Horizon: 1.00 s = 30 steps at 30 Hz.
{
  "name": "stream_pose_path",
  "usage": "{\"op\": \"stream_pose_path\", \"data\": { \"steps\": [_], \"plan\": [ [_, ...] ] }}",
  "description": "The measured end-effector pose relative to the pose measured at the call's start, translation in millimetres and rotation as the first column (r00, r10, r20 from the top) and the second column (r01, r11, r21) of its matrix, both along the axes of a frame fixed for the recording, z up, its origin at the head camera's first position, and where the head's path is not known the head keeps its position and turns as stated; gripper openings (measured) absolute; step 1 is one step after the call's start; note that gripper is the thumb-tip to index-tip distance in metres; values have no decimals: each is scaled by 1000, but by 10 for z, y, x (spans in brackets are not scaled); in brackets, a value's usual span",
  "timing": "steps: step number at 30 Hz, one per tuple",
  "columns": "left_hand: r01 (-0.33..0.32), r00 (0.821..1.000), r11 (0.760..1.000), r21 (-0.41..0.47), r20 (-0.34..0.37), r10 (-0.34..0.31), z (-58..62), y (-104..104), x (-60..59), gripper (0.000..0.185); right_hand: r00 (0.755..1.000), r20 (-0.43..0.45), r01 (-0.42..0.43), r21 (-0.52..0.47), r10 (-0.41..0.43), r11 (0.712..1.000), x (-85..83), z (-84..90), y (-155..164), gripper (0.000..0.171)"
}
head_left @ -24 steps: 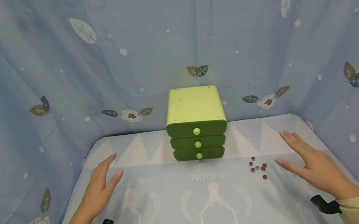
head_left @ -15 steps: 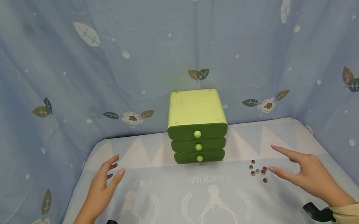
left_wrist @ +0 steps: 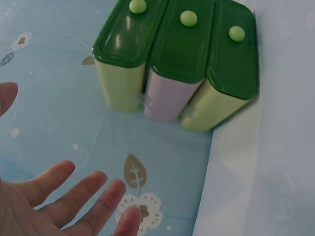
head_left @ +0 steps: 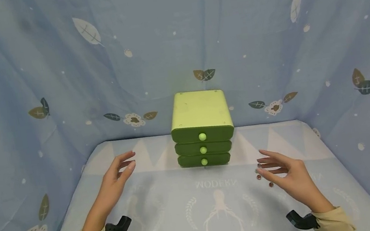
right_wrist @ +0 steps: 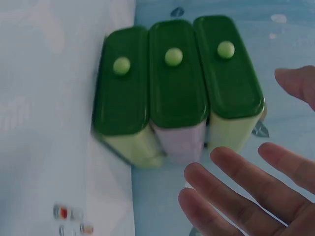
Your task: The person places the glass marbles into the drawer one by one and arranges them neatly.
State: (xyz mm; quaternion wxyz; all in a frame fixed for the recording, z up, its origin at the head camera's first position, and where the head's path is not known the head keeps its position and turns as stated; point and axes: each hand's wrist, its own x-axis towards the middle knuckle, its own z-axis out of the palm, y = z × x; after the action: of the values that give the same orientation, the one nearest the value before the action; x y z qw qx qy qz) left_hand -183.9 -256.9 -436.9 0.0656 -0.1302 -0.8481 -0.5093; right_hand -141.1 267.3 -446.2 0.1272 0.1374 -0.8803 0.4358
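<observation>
A small three-drawer cabinet (head_left: 200, 109) stands at the back of the table, with a yellow-green top, dark green fronts and round light green knobs. All its drawers are closed. Several tiny round beads (head_left: 259, 177), reddish and grey, lie on the cloth right of it; in the right wrist view some beads (right_wrist: 61, 212) look blurred. My right hand (head_left: 294, 177) is over the beads, hiding some, its fingers loosely bent and holding nothing. Left of the cabinet, my left hand (head_left: 112, 186) hangs in the air, empty, fingers relaxed and apart in the left wrist view.
A pale patterned cloth (head_left: 222, 221) covers the table. Blue curtains (head_left: 147, 57) with leaf and flower prints enclose it at the back and both sides. Each wrist wears a black camera mount, such as the left mount (head_left: 119, 226).
My right hand has moved left, from beside the beads to over them, its fingers bending a little. My left hand has drifted right, towards the cabinet. Cabinet and visible beads stay put.
</observation>
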Motion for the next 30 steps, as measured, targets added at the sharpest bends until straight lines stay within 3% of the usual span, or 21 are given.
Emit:
{"op": "stream_pose_path", "data": {
  "steps": [6,16,22,30],
  "plan": [
    [18,999,996,87,27,-20,36,152,-157,55,997,59,-36,-182,47,983,-83,33,-241,49],
    [66,997,971,229,30,-75,77,353,-313,50,993,53,-87,-262,104,961,-182,-17,-560,38],
    [61,993,958,280,84,-88,86,519,-463,52,985,82,-119,-330,154,936,-241,-34,-775,38],
    [119,974,939,322,144,-172,92,693,-618,55,975,90,-150,-403,202,903,-339,-84,-1015,40]
  ]
}}
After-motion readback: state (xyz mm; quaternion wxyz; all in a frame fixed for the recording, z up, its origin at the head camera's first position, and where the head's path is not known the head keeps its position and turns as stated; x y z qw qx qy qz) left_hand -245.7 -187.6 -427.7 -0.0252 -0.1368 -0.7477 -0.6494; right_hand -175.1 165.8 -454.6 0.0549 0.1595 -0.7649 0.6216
